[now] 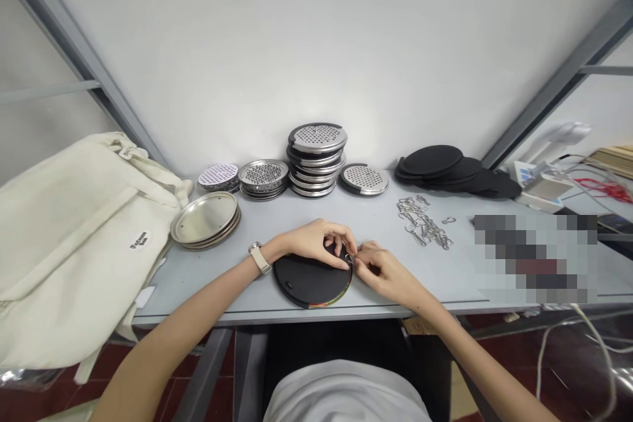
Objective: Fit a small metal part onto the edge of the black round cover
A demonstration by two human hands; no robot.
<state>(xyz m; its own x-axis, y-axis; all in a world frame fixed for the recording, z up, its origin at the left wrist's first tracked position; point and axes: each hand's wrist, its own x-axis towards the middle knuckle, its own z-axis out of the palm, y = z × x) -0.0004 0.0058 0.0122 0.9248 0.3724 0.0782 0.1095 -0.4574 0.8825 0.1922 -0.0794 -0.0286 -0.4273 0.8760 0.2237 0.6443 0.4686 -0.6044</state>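
A black round disc (311,280) with a coloured strip along part of its rim lies flat near the table's front edge. My left hand (321,242) reaches over its top, fingers curled and thumb pressed at the disc's right edge. From the right, my right hand (380,269) pinches at that same edge. Between the fingertips of both hands a small metal snap hook (348,258) shows; most of it is hidden. Several loose metal snap hooks (426,227) are scattered to the right.
Along the wall stand a tall stack of perforated discs (317,138), grater discs (263,175), and a single grater (364,179). Black discs (432,161) overlap at the back right. Metal lids (204,217) and a cream bag (93,244) are left. A blurred patch (537,260) covers something right.
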